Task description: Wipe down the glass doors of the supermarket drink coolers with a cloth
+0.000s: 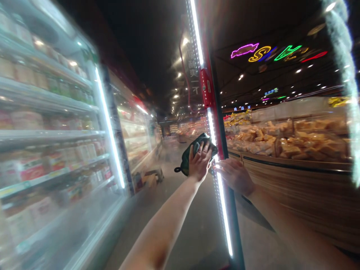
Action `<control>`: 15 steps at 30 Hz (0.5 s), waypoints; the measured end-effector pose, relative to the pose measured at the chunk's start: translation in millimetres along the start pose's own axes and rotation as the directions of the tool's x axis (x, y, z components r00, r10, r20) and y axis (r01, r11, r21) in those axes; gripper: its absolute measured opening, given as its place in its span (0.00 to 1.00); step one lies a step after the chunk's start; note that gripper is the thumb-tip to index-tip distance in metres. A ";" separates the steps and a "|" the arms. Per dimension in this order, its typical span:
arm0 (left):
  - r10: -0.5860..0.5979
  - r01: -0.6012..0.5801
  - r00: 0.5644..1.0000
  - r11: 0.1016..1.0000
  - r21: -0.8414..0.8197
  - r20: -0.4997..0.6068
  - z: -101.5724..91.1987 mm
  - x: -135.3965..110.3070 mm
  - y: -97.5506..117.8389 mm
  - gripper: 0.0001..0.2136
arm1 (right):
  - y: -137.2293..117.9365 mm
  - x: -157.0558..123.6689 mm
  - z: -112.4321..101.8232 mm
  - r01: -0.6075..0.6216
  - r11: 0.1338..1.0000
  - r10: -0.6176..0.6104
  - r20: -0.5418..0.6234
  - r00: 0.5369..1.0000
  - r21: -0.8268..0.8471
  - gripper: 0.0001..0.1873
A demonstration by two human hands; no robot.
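1. Because the left hand [200,161] lies right over the dark cloth [184,159], no gap shows between them; the cloth spreads out from beneath the fingers, and this hand is clearly the nearer one.

2. The cloth's long axis slants from a small black loop [177,170] at its lower left up to the right, where its far end meets the lit edge of the door [221,144]. That edge runs nearly upright, its top leaning left, so cloth and edge cross at an angle.

3. The left hand is partly curled, fingers bent over the cloth, and has hold of it. The right hand [236,177] is at the same height, across the light strip [224,221], fingers fairly straight with their tips at the door's edge; blur hides whether they grip it.

4. On the door's glass, above the cloth, white lettering [195,88] seems to end in 一下; its upper characters are unclear. A red piece [206,88] on the edge bears a round mark too small to read.

5. Farther off, a blue sign [242,108] reads 食品区. A yellow neon shape [259,54] looks like an S. Labels on the fridge shelves [56,134] are too blurred for any brand.
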State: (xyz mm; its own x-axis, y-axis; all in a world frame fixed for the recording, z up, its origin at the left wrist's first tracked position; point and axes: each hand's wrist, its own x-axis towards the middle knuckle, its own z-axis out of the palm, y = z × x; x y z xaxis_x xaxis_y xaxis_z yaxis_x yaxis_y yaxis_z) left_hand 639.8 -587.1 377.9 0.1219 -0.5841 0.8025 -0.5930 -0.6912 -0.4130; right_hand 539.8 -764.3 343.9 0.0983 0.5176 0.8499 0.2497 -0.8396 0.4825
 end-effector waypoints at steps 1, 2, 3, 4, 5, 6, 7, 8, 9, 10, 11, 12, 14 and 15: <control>0.028 -0.028 1.000 1.000 0.000 0.009 2.9 -9.8 2.7 0.30 | -1.2 -0.3 -0.9 -0.013 1.000 0.013 -0.006 1.000 0.000 0.13; 0.074 -0.074 0.997 0.997 0.002 0.027 6.1 -24.4 5.3 0.30 | -2.8 -1.7 -1.1 -0.021 1.000 0.021 -0.011 1.000 0.000 0.13; 0.129 -0.130 0.990 0.992 0.003 0.052 9.1 -42.3 7.6 0.30 | -4.5 -4.1 -0.7 -0.028 1.000 0.028 -0.016 0.999 0.000 0.13; 0.184 -0.185 0.980 0.983 0.002 0.080 11.4 -61.0 9.2 0.30 | -6.3 -7.2 0.1 -0.033 0.999 0.033 -0.015 0.999 0.001 0.13; 0.236 -0.237 0.966 0.972 -0.004 0.107 12.8 -78.1 10.1 0.29 | -8.1 -10.6 1.2 -0.036 0.999 0.036 -0.012 0.999 0.003 0.14; 0.278 -0.279 0.951 0.960 -0.014 0.132 12.9 -91.1 10.1 0.27 | -9.8 -14.0 2.4 -0.036 0.999 0.036 -0.003 0.999 0.008 0.14; 0.308 -0.307 0.940 0.951 -0.028 0.149 11.8 -98.5 9.1 0.26 | -11.4 -16.9 3.4 -0.036 0.999 0.036 0.014 0.999 0.014 0.15; 0.323 -0.320 0.933 0.946 -0.043 0.160 9.6 -99.4 7.4 0.25 | -12.6 -19.0 4.3 -0.035 0.999 0.034 0.030 0.999 0.017 0.16; 0.318 -0.313 0.934 0.948 -0.054 0.164 6.7 -94.4 5.1 0.25 | -13.6 -20.4 4.9 -0.033 0.999 0.033 0.041 0.999 0.016 0.16; 0.290 -0.284 0.943 0.957 -0.059 0.161 3.5 -85.2 2.7 0.26 | -14.4 -20.9 5.2 -0.034 0.999 0.034 0.046 0.998 0.011 0.16; 0.237 -0.231 0.960 0.971 -0.055 0.152 0.6 -73.9 0.5 0.28 | -15.0 -20.8 5.3 -0.038 0.999 0.038 0.047 0.998 0.005 0.16; 0.160 -0.156 0.978 0.987 -0.042 0.135 -1.5 -63.2 -0.8 0.30 | -15.6 -20.4 5.4 -0.043 0.999 0.043 0.044 0.998 0.003 0.16; 0.025 -0.024 0.995 1.000 -0.013 0.099 -2.2 -52.3 0.2 0.31 | -17.0 -19.9 5.4 -0.056 0.998 0.055 0.030 0.998 0.013 0.17; -0.005 0.006 0.996 1.000 -0.003 0.086 -0.5 -54.2 2.5 0.31 | -18.1 -20.1 5.5 -0.063 0.998 0.062 0.029 0.998 0.024 0.18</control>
State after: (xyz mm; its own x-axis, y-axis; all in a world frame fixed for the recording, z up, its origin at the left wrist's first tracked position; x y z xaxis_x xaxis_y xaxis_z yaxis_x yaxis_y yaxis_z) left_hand 631.3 -557.0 333.6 0.1931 -0.6148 0.7647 -0.5944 -0.6934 -0.4073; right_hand 538.6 -758.6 316.9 0.1412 0.4689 0.8719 0.2658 -0.8663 0.4229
